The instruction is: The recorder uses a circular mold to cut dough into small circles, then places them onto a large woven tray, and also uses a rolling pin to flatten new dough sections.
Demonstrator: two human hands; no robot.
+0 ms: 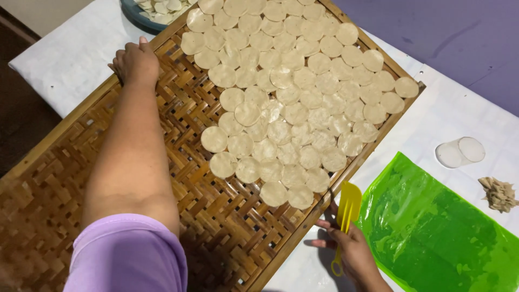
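green plastic sheet (432, 232) | dough scraps (498, 193) | two clear discs (460, 152) | bowl (135, 15)

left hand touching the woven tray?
Touching. Head view: left hand grips the far edge of the tray, fingers curled over the rim.

The tray (108, 178) is woven from flat strips of bamboo or cane, brown, dry and slightly shiny on the ridges, with a rough lattice texture and a smooth wooden edge strip. The dough discs (294, 97) on it look pale, matt and floury, soft at the rims. The spatula (346, 216) in the right hand (354, 251) is yellow plastic, smooth and faintly glossy. The green sheet (432, 232) is thin plastic film, wrinkled and shiny. The table (70, 54) is covered with a white, matt, finely textured cloth or paper. The sleeve (130, 254) is soft lilac knit fabric, matt.
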